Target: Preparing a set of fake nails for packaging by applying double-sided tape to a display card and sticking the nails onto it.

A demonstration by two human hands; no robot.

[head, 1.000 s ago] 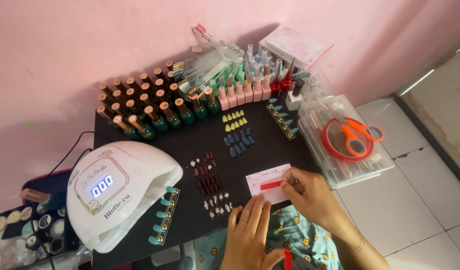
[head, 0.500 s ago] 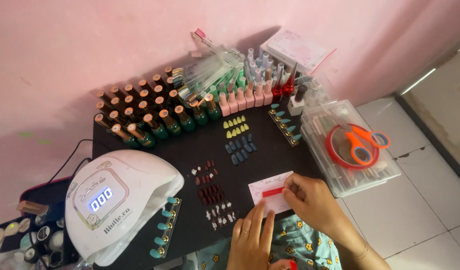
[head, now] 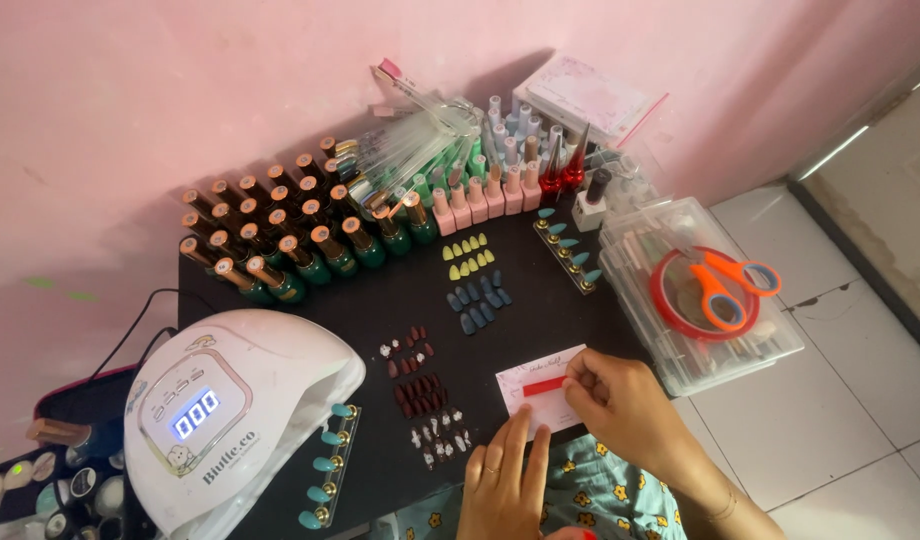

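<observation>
A small white card [head: 532,380] with a red strip [head: 543,386] across it lies at the front edge of the black table [head: 380,290]. My right hand [head: 620,400] pinches the right end of that red strip against the card. My left hand [head: 502,482] lies flat with its fingertips pressing the card's lower edge. Left of the card lie rows of dark red and decorated press-on nails [head: 420,385]. Yellow nails [head: 468,253] and blue nails [head: 477,300] lie further back.
A white nail lamp [head: 230,400] with a lit display fills the left front, a bar of teal nail tips [head: 325,465] beside it. Many polish bottles [head: 280,235] line the back. A clear box [head: 695,300] with orange scissors [head: 725,280] and a tape roll stands at the right.
Both hands stay on the card with almost no shift. The view has drifted slightly, so the table sits a little higher and further left in the frame.
</observation>
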